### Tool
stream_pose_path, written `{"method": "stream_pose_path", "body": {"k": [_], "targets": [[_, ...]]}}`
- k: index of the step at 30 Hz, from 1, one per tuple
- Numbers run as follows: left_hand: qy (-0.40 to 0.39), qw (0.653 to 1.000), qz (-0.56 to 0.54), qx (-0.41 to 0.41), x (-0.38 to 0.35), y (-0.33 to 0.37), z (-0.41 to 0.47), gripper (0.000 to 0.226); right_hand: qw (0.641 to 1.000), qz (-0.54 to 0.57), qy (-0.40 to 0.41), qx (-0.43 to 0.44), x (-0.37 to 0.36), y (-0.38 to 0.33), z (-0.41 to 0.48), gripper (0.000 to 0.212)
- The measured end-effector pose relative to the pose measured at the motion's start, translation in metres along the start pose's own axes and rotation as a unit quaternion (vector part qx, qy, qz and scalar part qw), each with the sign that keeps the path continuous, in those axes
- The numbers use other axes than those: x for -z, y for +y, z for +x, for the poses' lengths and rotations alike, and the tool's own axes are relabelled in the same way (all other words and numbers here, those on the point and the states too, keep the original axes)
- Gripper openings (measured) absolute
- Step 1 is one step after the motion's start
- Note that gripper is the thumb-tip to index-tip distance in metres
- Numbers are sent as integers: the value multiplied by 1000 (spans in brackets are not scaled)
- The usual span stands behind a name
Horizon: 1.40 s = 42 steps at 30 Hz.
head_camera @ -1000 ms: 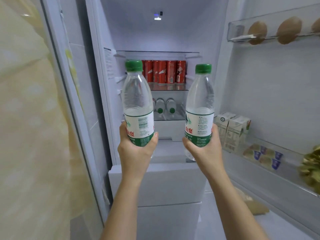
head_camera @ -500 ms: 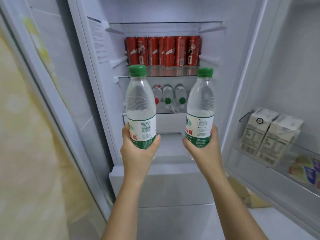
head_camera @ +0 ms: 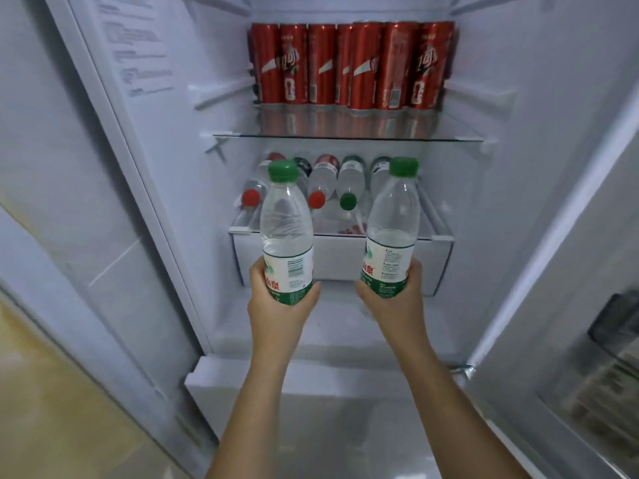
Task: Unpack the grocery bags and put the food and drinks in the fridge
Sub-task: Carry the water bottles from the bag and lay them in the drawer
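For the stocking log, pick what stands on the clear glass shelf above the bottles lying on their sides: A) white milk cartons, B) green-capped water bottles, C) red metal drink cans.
C: a row of red metal drink cans stands upright on the clear glass shelf, above the clear plastic bottles lying down.

Cool, even bluish light inside fridge (head_camera: pixel 518 174), source probably overhead, out of frame. Soft shadows. Red cans (head_camera: pixel 352 63) mirror faintly in glass shelf (head_camera: pixel 345 137). Centre fairly sharp. Edges motion-smeared, walls bowed by wide-angle lens; door bin (head_camera: pixel 594 385) at right blurred, contents unreadable.
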<state>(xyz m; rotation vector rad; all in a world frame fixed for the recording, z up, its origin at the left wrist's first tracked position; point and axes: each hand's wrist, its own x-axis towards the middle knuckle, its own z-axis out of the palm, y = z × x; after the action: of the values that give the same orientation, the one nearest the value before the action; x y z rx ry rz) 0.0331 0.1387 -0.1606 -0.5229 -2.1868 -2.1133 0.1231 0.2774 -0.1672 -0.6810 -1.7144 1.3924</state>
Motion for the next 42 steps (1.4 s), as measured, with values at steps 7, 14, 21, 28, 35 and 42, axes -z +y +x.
{"method": "stream_pose_path", "body": {"k": [7, 14, 21, 28, 35, 42], "targets": [[-39, 998, 12, 56, -18, -44, 23, 71, 999, -13, -16, -50, -15, 46, 17, 78], [-85, 993, 19, 79, -25, -71, 47, 72, 996, -47, 2, -81, -38, 68, 21, 80], [-120, 989, 23, 84, -23, -90, 57, 75, 994, -59, 24, -92, -52, 79, 19, 75], [-154, 984, 28, 81, -19, -97, 62, 76, 994, -67, 26, -85, -53, 82, 17, 77], [-157, 987, -14, 26, -5, -80, 70, 69, 995, -83, 17, -51, -34, 56, 20, 78], [-63, 976, -44, -205, -4, -11, 108, 53, 988, -124, 76, 61, -23, -18, 54, 66]]}}
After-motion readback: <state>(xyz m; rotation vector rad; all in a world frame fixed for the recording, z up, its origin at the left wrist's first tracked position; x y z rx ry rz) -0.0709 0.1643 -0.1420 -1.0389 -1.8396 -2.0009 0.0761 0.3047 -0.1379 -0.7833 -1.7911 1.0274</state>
